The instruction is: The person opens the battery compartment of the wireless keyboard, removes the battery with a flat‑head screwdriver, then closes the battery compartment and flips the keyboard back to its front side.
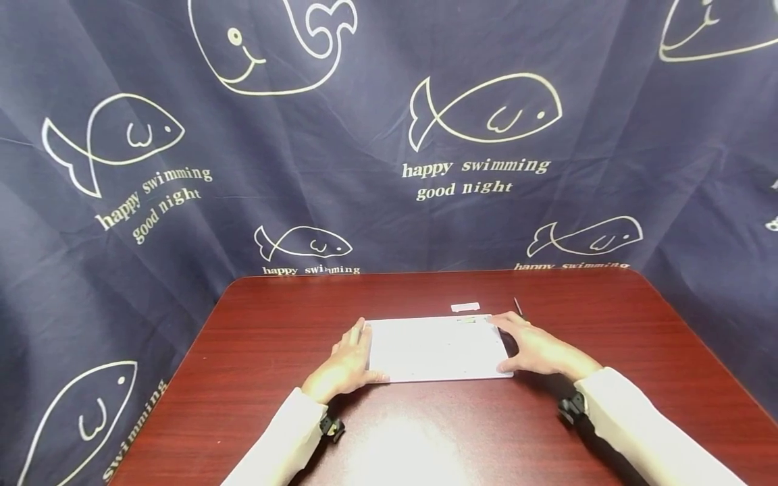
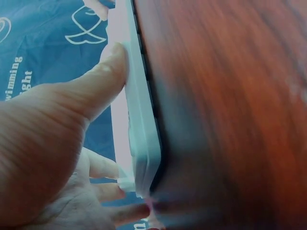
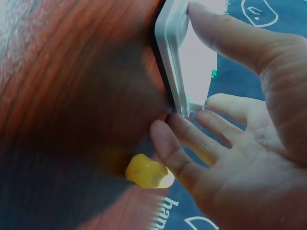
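Observation:
A white keyboard (image 1: 434, 351) lies face down on the table, its dark keys showing along the underside in the left wrist view. My left hand (image 1: 348, 364) grips its left end, thumb on the near edge and fingers at the far corner. At the other end my right hand (image 1: 535, 347) holds it the same way, thumb near and fingers far. An uncovered battery compartment (image 1: 467, 320) with something greenish inside is at the far right of the keyboard's back. Whether the keyboard is slightly raised cannot be told.
Behind the keyboard lies a small white cover (image 1: 465, 307). A thin dark-shafted tool (image 1: 517, 306), likely a screwdriver, lies beyond the right hand; a yellow piece (image 3: 146, 171) shows beside those fingers. The red-brown table (image 1: 279, 304) ends at a dark blue curtain (image 1: 377, 202).

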`<state>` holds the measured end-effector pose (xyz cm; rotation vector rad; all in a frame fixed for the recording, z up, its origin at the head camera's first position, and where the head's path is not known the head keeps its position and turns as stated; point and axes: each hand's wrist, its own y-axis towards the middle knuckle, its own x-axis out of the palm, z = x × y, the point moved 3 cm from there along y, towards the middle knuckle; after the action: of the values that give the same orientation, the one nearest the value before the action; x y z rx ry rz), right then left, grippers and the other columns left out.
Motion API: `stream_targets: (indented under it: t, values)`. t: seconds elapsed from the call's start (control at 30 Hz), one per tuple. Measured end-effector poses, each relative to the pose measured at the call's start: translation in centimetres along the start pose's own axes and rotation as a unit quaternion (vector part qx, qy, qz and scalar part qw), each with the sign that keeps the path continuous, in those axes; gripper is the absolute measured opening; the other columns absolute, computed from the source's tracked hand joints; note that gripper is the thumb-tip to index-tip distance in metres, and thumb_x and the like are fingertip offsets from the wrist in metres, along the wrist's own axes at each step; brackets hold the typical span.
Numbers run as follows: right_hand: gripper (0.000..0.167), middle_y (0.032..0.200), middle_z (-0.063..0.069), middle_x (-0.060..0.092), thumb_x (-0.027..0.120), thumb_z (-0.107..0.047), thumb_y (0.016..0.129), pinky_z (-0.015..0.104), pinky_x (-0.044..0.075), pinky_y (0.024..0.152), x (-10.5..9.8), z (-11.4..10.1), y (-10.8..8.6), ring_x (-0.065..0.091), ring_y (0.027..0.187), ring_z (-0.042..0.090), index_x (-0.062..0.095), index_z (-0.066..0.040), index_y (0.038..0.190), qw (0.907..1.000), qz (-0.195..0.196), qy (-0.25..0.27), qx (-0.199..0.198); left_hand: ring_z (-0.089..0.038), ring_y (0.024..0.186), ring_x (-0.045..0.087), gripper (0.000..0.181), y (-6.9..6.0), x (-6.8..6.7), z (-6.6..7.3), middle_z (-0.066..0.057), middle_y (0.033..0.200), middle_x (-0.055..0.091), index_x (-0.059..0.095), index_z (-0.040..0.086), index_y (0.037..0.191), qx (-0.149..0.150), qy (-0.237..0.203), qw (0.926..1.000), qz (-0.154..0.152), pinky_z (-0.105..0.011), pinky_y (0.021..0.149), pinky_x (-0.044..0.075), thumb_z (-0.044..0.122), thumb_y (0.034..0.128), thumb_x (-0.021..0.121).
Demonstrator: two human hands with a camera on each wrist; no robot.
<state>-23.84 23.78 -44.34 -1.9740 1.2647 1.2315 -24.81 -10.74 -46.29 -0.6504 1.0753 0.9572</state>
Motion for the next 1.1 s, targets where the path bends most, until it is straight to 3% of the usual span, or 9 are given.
stream_targets:
  t: [0.1, 0.23, 0.4, 0.53, 0.63, 0.83, 1.1]
  values:
    - [0.082, 0.13, 0.014, 0.045, 0.085, -0.02, 0.066, 0.052, 0.043, 0.085, 0.0, -0.1, -0.1, 0.052, 0.11, 0.037, 0.046, -0.002, 0.137, 1.0, -0.002, -0.003, 0.009, -0.045, 0.131, 0.026, 0.103, 0.2, -0.3, 0.6, -0.025, 0.148, 0.023, 0.031, -0.007, 0.142, 0.013, 0.03, 0.9994, 0.009, -0.058, 0.099, 0.027, 0.049, 0.0695, 0.079]
    - [0.083, 0.129, 0.013, 0.046, 0.085, -0.021, 0.066, 0.05, 0.043, 0.086, 0.4, -0.3, -0.2, 0.051, 0.111, 0.034, 0.046, -0.003, 0.137, 1.0, 0.002, -0.004, 0.003, -0.045, 0.129, 0.029, 0.093, 0.9, -0.5, 2.3, -0.023, 0.144, 0.03, 0.04, -0.002, 0.138, 0.067, 0.048, 0.9963, 0.024, -0.058, 0.098, 0.028, 0.045, 0.0691, 0.081]
    - [0.083, 0.129, 0.013, 0.047, 0.085, -0.023, 0.066, 0.048, 0.042, 0.089, 0.9, -1.1, 0.0, 0.05, 0.113, 0.029, 0.046, -0.003, 0.137, 0.9999, 0.01, -0.007, -0.01, -0.035, 0.125, 0.038, 0.077, 2.9, 0.0, 5.2, -0.016, 0.137, 0.042, 0.045, 0.003, 0.136, 0.142, 0.065, 0.987, 0.039, -0.051, 0.097, 0.034, 0.04, 0.0762, 0.076]
    - [0.083, 0.128, 0.014, 0.047, 0.085, -0.024, 0.067, 0.049, 0.041, 0.09, 1.1, -1.6, -0.1, 0.049, 0.113, 0.03, 0.046, -0.002, 0.136, 0.9998, 0.014, -0.008, -0.01, -0.028, 0.12, 0.042, 0.067, 4.8, 0.3, 7.5, -0.01, 0.13, 0.049, 0.047, 0.005, 0.136, 0.17, 0.087, 0.9809, 0.039, -0.045, 0.096, 0.036, 0.036, 0.0819, 0.071]
    - [0.083, 0.128, 0.014, 0.047, 0.085, -0.025, 0.067, 0.05, 0.041, 0.09, 1.2, -1.7, -0.2, 0.048, 0.113, 0.032, 0.045, -0.002, 0.136, 0.9998, 0.015, -0.01, -0.007, -0.026, 0.117, 0.043, 0.062, 6.2, 0.5, 8.9, -0.007, 0.127, 0.051, 0.048, 0.007, 0.136, 0.178, 0.103, 0.9783, 0.026, -0.042, 0.093, 0.038, 0.034, 0.0843, 0.069]
    - [0.084, 0.129, 0.014, 0.046, 0.085, -0.025, 0.067, 0.05, 0.04, 0.091, 1.3, -1.6, 0.0, 0.047, 0.114, 0.034, 0.044, -0.002, 0.136, 0.9998, 0.013, -0.013, -0.012, -0.023, 0.11, 0.046, 0.053, 8.5, 1.4, 10.3, -0.004, 0.121, 0.053, 0.052, 0.013, 0.135, 0.188, 0.137, 0.9724, 0.016, -0.038, 0.084, 0.039, 0.029, 0.0859, 0.066]
    - [0.083, 0.129, 0.014, 0.046, 0.086, -0.023, 0.066, 0.049, 0.04, 0.091, 1.4, -1.4, -0.1, 0.046, 0.115, 0.035, 0.045, -0.003, 0.135, 0.9998, 0.014, -0.013, -0.008, -0.021, 0.104, 0.045, 0.044, 10.2, 2.0, 10.9, 0.001, 0.112, 0.057, 0.06, 0.03, 0.127, 0.154, 0.146, 0.9772, -0.003, -0.035, 0.078, 0.037, 0.023, 0.0849, 0.068]
